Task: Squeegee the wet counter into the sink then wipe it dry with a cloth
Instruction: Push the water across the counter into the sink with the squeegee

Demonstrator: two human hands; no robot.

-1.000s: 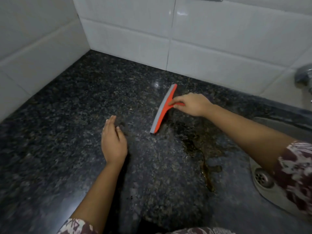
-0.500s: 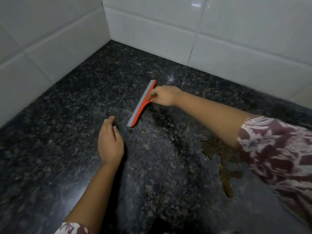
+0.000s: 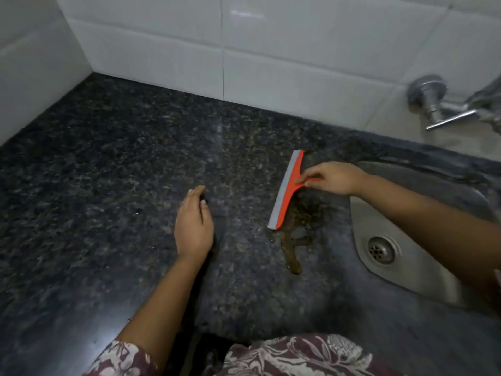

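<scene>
The squeegee (image 3: pixel 286 189) lay on the dark granite counter (image 3: pixel 108 172), well right of centre and just left of the sink (image 3: pixel 412 278). Its long axis ran from the far wall tiles (image 3: pixel 298 63) toward the person, the near end angled slightly left, so the blade stood roughly parallel to the sink's left rim. The right hand (image 3: pixel 334 178) was closed on the short orange handle, which projected from the blade's middle toward the sink; this hand was plainly the nearer. The left hand (image 3: pixel 193 225) rested flat and open on the counter, holding nothing, well apart from the tool.

The squeegee showed an orange body with a grey strip along its left edge. A brownish puddle (image 3: pixel 294 240) lay between blade and sink, touching the blade's near end and trailing toward the person. In my judgement the pull must run rightward, square to the blade, carrying the water over the rim. No cloth was in view
</scene>
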